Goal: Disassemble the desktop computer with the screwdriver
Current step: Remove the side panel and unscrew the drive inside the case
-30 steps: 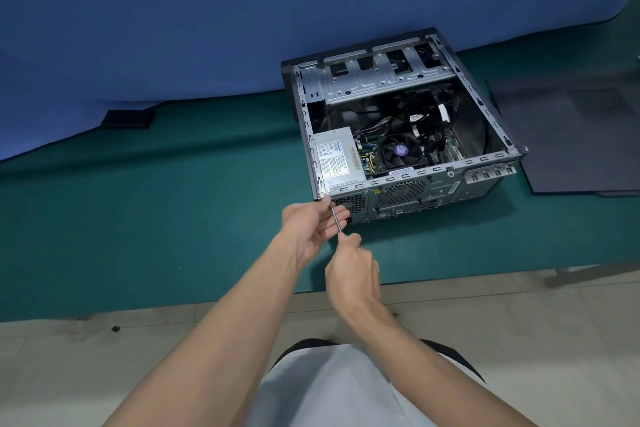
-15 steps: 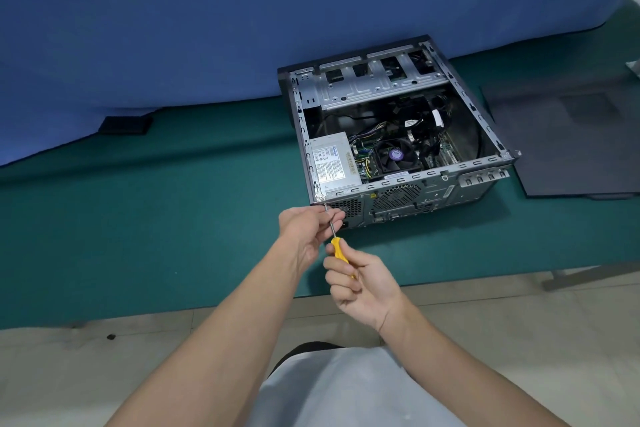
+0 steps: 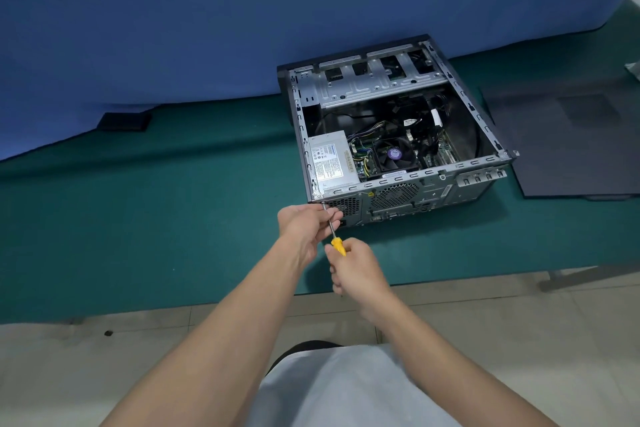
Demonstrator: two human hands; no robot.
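An open desktop computer case lies on its side on the green table, its power supply, CPU fan and cables exposed. A yellow-handled screwdriver points at the case's near left rear corner, its tip at a screw there. My right hand grips the yellow handle. My left hand pinches the metal shaft just behind the tip, close to the rear panel.
The removed dark side panel lies flat to the right of the case. A small black block sits at the far left by the blue backdrop. The green table ends at a front edge above a tiled floor.
My right hand has rolled around the handle, turning from palm-side up back over the top. The left hand stays on the shaft. The view shifted slightly.
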